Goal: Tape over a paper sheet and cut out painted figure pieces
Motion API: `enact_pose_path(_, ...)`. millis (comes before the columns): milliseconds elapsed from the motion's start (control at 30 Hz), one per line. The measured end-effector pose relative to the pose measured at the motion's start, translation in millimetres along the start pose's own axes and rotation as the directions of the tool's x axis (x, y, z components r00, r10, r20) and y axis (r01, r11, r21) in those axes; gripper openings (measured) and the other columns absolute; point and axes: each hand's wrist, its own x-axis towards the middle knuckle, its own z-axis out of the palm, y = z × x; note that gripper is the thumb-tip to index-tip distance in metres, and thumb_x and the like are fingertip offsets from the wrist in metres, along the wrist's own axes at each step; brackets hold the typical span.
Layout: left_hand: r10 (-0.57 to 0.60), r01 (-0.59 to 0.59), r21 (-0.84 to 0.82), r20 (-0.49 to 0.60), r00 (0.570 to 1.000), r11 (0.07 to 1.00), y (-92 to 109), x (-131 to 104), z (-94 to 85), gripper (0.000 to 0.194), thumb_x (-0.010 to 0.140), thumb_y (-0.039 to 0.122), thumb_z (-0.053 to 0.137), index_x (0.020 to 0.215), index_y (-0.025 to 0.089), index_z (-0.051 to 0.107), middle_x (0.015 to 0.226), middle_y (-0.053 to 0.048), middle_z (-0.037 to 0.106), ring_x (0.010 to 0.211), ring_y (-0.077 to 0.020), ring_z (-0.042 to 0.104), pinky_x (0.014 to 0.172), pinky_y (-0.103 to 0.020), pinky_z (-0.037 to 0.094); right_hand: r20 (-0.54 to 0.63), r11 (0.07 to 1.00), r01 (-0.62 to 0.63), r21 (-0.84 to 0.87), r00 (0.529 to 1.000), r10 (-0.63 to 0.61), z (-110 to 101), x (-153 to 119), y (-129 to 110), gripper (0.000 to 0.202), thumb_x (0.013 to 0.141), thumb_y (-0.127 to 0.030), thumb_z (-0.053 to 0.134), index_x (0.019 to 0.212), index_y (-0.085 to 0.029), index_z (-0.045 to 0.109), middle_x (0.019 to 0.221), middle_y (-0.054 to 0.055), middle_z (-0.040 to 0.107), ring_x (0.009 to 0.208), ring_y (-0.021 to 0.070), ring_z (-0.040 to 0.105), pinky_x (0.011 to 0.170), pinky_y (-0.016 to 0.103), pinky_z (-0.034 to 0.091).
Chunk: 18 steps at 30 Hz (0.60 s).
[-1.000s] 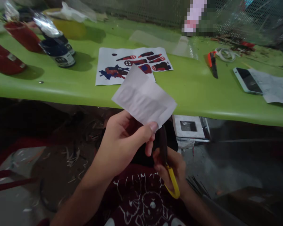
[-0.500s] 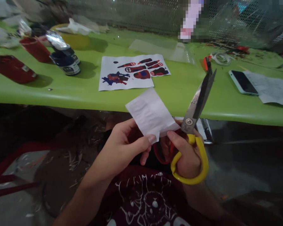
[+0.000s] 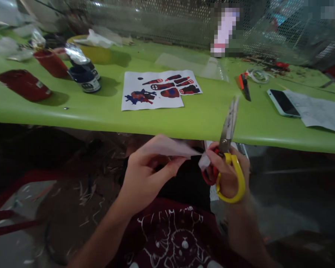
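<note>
My left hand pinches a small sheet of white paper between thumb and fingers, just off the table's front edge. The paper is tilted nearly edge-on and blurred. In my right hand are scissors with one yellow and one red handle, blades pointing up and away, almost closed. A small white paper piece shows at my right thumb and fingertips; whether it joins the sheet I cannot tell. On the table beyond lies a white printed sheet with dark red, blue and black shapes.
The green table carries a red jar, another red jar and a dark blue jar at left. A utility knife, a phone and a paper sheet lie at right. Scraps litter the floor below.
The paper has tipped from facing me to nearly edge-on. My right hand has moved slightly right, apart from my left, with the scissors; a small paper piece now shows at its fingertips.
</note>
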Motion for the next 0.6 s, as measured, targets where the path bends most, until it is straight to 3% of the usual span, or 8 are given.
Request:
enact_pose_path(33, 0.117, -0.112, 0.106, -0.044, 0.992, 0.988, -2, -1, -1.6, 0.011, 0.087, 0.017, 0.075, 0.092, 0.026, 0.079, 0.089, -0.001, 0.066, 0.077, -0.0131, 0.064, 0.067, -0.027, 0.054, 0.002, 0.998, -0.02, -0.068, 1.0, 0.021, -4, 1, 3, 0.021, 0.083, -0.038, 0.078, 0.087, -0.022, 0.065, 0.046, -0.008, 0.051, 0.031, 0.0088, 0.044, 0.03, 0.02, 0.034)
enact_pose_path(100, 0.337, -0.297, 0.289, -0.098, 0.936, 0.91, -6, -3, -4.5, 0.021, 0.086, 0.017, 0.077, 0.098, 0.034, 0.08, 0.094, -0.001, 0.064, 0.084, -0.016, 0.062, 0.07, -0.03, 0.052, 0.004, 0.989, -0.038, -0.14, 0.999, 0.039, -9, -1, 9, 0.023, 0.083, -0.04, 0.079, 0.088, -0.021, 0.067, 0.046, -0.008, 0.051, 0.032, 0.0081, 0.044, 0.031, 0.019, 0.033)
enact_pose_path(167, 0.427, -0.361, 0.392, -0.093, 0.899, 0.846, -10, -7, -6.1, 0.025, 0.086, 0.017, 0.077, 0.098, 0.038, 0.08, 0.089, 0.0, 0.064, 0.08, -0.0164, 0.06, 0.068, -0.032, 0.051, 0.032, 0.994, -0.053, -0.099, 0.998, 0.056, -12, -7, 8, 0.023, 0.085, -0.042, 0.077, 0.09, -0.021, 0.067, 0.047, -0.007, 0.051, 0.033, 0.008, 0.044, 0.031, 0.019, 0.033)
enact_pose_path(267, 0.39, -0.328, 0.426, -0.067, 0.918, 0.843, -10, -13, -5.4, 0.016, 0.084, 0.018, 0.079, 0.091, 0.032, 0.077, 0.079, 0.0, 0.065, 0.074, -0.0175, 0.059, 0.067, -0.035, 0.051, 0.179, 0.992, -0.113, 0.061, 0.979, 0.1, -9, -19, -4, 0.027, 0.089, -0.048, 0.071, 0.088, -0.022, 0.065, 0.046, -0.007, 0.051, 0.031, 0.0079, 0.04, 0.028, 0.018, 0.03)
enact_pose_path(367, 0.367, -0.311, 0.419, -0.059, 0.928, 0.853, -6, -17, -4.1, 0.016, 0.081, 0.017, 0.082, 0.087, 0.029, 0.072, 0.075, 0.0, 0.066, 0.067, -0.0163, 0.059, 0.058, -0.032, 0.049, 0.34, 0.98, -0.181, 0.08, 0.929, 0.144, -5, -25, -20, 0.033, 0.089, -0.055, 0.068, 0.086, -0.022, 0.064, 0.044, -0.008, 0.048, 0.032, 0.007, 0.037, 0.03, 0.017, 0.028)
enact_pose_path(533, 0.387, -0.335, 0.445, -0.028, 0.922, 0.83, -11, -23, -5.9, 0.023, 0.078, 0.012, 0.082, 0.091, 0.028, 0.073, 0.077, 0.001, 0.068, 0.064, -0.0152, 0.06, 0.057, -0.03, 0.049, 0.501, 0.962, -0.272, 0.031, 0.837, 0.221, 1, -25, -21, 0.024, 0.083, -0.039, 0.078, 0.089, -0.023, 0.062, 0.05, -0.008, 0.051, 0.037, 0.0061, 0.04, 0.034, 0.016, 0.032)
enact_pose_path(600, 0.428, -0.376, 0.454, -0.014, 0.904, 0.808, -20, -23, -7.0, 0.027, 0.078, 0.01, 0.081, 0.097, 0.029, 0.076, 0.079, 0.001, 0.068, 0.07, -0.0163, 0.062, 0.062, -0.031, 0.05, 0.507, 0.954, -0.297, 0.039, 0.829, 0.237, 4, -25, -15, 0.025, 0.082, -0.036, 0.079, 0.093, -0.023, 0.061, 0.048, -0.009, 0.051, 0.035, 0.0062, 0.039, 0.034, 0.016, 0.032)
